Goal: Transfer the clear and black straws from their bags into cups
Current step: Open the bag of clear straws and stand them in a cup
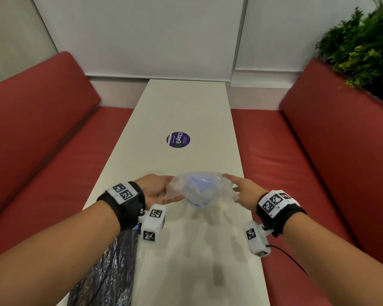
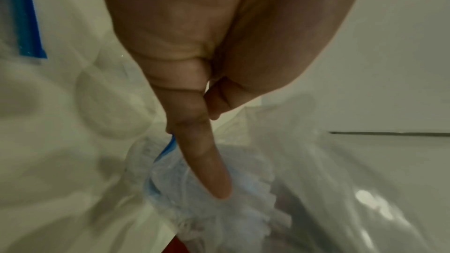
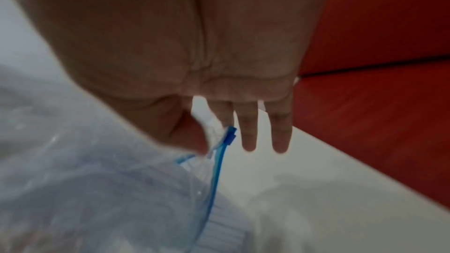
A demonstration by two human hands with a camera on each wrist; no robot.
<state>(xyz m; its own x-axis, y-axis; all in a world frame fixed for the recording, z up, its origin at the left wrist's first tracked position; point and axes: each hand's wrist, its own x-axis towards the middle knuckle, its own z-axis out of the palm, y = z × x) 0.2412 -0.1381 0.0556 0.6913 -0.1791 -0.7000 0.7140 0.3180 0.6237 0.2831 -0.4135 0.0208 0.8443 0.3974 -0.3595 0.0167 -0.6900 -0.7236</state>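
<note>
Both hands (image 1: 155, 191) (image 1: 241, 191) pinch clear bag (image 1: 199, 191) over white table (image 1: 186, 111).

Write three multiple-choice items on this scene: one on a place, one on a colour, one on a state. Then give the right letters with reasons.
1. Where does the bag of black straws lie?
A. beside the round sticker
B. at the table's near left edge, under the left forearm
C. on the right seat

2. What colour is the zip strip of the clear bag?
A. red
B. green
C. blue

3. How is the clear bag held?
A. pinched at its mouth by both hands
B. lying flat, untouched
C. gripped by the left hand alone

Answers:
1 B: the head view shows it by the white table's near left edge, below the forearm.
2 C: the right wrist view shows a blue strip.
3 A: the left hand and right hand each hold one side of the mouth above the table.
</note>
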